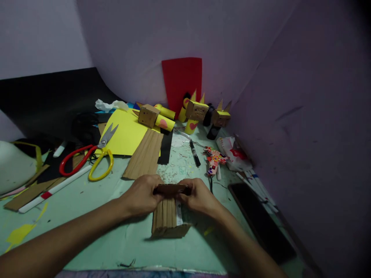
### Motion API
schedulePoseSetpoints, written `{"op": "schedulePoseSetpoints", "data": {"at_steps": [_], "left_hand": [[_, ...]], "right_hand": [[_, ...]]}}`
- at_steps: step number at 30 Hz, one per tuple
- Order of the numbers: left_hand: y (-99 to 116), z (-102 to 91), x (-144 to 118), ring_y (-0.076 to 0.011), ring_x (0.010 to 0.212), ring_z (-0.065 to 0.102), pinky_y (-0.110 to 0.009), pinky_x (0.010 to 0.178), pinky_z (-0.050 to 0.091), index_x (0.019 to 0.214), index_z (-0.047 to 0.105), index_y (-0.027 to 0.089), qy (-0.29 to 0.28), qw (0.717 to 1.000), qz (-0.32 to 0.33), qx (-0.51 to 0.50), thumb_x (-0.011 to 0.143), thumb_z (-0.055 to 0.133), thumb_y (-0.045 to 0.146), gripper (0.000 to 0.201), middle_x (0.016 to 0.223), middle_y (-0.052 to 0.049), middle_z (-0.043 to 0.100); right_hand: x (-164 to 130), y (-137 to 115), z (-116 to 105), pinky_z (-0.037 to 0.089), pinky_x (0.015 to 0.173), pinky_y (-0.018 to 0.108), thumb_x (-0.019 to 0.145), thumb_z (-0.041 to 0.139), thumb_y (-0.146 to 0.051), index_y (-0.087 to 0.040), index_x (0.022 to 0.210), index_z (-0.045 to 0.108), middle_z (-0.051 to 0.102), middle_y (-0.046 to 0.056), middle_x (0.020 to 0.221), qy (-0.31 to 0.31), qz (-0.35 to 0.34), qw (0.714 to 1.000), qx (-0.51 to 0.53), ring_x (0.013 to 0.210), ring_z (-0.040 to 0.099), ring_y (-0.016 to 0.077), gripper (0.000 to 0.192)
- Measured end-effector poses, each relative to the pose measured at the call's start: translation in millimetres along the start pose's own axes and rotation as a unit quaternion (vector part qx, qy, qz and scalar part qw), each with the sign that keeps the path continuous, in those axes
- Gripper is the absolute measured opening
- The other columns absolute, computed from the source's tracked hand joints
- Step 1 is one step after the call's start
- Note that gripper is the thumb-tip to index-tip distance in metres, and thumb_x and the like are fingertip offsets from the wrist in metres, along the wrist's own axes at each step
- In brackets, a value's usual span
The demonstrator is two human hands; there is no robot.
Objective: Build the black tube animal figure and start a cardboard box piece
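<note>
Spread underneath, a pale green cutting mat [95,231] strewn with paper scraps; upon it, near the front edge, a ribbed brown corrugated cardboard piece [165,218], folded into a part-formed box, walls not yet closed. Pinched along its upper flap from both ends by left hand [142,195] and right hand [198,197]. Behind, finished small cardboard cube figures [197,110]; leftward, red-and-yellow-handled steel scissors [92,158]

two pairs of scissors [100,152], three cardboard box figures [197,110], one black marker [194,153], one phone [261,222]
</note>
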State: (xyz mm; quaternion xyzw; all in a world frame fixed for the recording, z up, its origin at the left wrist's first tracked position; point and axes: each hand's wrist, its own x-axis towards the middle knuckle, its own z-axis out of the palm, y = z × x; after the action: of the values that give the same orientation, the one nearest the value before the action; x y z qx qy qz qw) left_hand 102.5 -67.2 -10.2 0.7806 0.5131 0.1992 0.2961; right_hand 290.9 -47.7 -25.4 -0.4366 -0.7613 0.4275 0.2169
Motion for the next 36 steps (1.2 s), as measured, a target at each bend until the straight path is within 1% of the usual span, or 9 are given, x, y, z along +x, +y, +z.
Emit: {"op": "schedulePoseSetpoints", "data": {"at_steps": [3,7,15,19,23,27,30,33,36], "left_hand": [[-3.0,-4.2,8.3,-0.0122,0.053,0.047,-0.022,0.048,0.027,0.056,0.054,0.015,-0.049,0.999,-0.007,0.012,0.069,0.052,0.021,0.015,0.052,0.003,0.049],[-0.6,-7.6,16.0,-0.0126,0.050,0.046,-0.024,0.046,0.023,0.053,0.053,0.016,-0.078,0.995,-0.032,0.053,0.064,0.054,0.021,0.013,0.049,0.002,0.050],[-1.2,-12.9,22.8,-0.0142,0.051,0.048,-0.025,0.048,0.023,0.056,0.056,0.018,-0.125,0.988,0.012,0.090,0.064,0.051,0.020,0.010,0.053,0.001,0.055],[-3.3,-12.2,22.3,-0.0127,0.049,0.046,-0.025,0.047,0.024,0.055,0.053,0.018,-0.142,0.986,0.032,0.077,0.066,0.051,0.020,0.011,0.052,0.002,0.053],[-2.9,-11.4,21.0,-0.0131,0.054,0.048,-0.024,0.049,0.027,0.061,0.052,0.018,-0.156,0.983,0.070,0.071,0.066,0.056,0.023,0.007,0.059,0.001,0.056],[-6.1,-6.5,17.1,-0.0165,0.060,0.051,-0.027,0.052,0.030,0.071,0.056,0.017,-0.158,0.972,0.146,0.094,0.064,0.059,0.030,0.015,0.069,-0.003,0.058],[-8.6,-1.6,12.8,-0.0164,0.060,0.051,-0.027,0.052,0.031,0.074,0.056,0.016,-0.137,0.970,0.173,0.100,0.064,0.059,0.036,0.022,0.072,-0.004,0.058],[-8.4,-0.7,10.5,-0.0142,0.058,0.049,-0.025,0.050,0.030,0.069,0.053,0.017,-0.123,0.976,0.162,0.076,0.066,0.058,0.031,0.015,0.067,-0.002,0.056],[-6.0,-6.5,10.8,-0.0122,0.055,0.045,-0.023,0.050,0.028,0.060,0.048,0.017,-0.107,0.988,0.098,0.057,0.070,0.052,0.020,0.011,0.058,0.001,0.051]], "right_hand": [[5.5,-4.5,-8.0,0.027,0.044,0.017,0.060,0.048,-0.009,-0.013,0.065,0.060,0.046,-0.006,0.052,-0.033,-0.016,0.996,-0.080,0.049,0.040,0.0071,0.013],[10.5,-14.5,-15.7,0.025,0.042,0.017,0.059,0.049,-0.012,-0.014,0.065,0.060,0.045,-0.006,0.051,-0.088,-0.023,0.985,-0.150,0.048,0.038,0.0067,0.013],[25.6,-21.9,-29.3,0.025,0.040,0.017,0.057,0.060,-0.014,-0.015,0.064,0.060,0.045,-0.007,0.049,-0.188,-0.031,0.966,-0.174,0.046,0.039,0.0058,0.007],[30.0,-23.7,-30.6,0.024,0.042,0.018,0.060,0.059,-0.012,-0.016,0.061,0.058,0.045,-0.007,0.051,-0.219,-0.094,0.950,-0.200,0.045,0.037,0.0054,0.005],[23.4,-25.0,-27.1,0.031,0.049,0.019,0.064,0.057,-0.014,-0.017,0.066,0.055,0.052,-0.003,0.064,-0.209,-0.149,0.941,-0.222,0.054,0.042,0.0082,0.004],[13.2,-29.8,-21.0,0.032,0.050,0.022,0.069,0.057,-0.019,-0.015,0.078,0.054,0.054,0.003,0.076,-0.209,-0.144,0.927,-0.277,0.056,0.042,0.0107,0.011],[9.2,-30.6,-17.4,0.032,0.050,0.024,0.069,0.054,-0.015,-0.013,0.080,0.054,0.053,0.005,0.077,-0.206,-0.151,0.917,-0.306,0.056,0.042,0.0120,0.011],[7.6,-25.2,-16.7,0.033,0.052,0.024,0.066,0.057,-0.018,-0.014,0.078,0.055,0.052,0.004,0.077,-0.181,-0.140,0.939,-0.255,0.060,0.045,0.0128,0.013],[5.0,-16.0,-16.8,0.034,0.057,0.021,0.063,0.055,-0.010,-0.015,0.074,0.056,0.052,0.001,0.073,-0.133,-0.108,0.967,-0.187,0.063,0.047,0.0117,0.012]]}}
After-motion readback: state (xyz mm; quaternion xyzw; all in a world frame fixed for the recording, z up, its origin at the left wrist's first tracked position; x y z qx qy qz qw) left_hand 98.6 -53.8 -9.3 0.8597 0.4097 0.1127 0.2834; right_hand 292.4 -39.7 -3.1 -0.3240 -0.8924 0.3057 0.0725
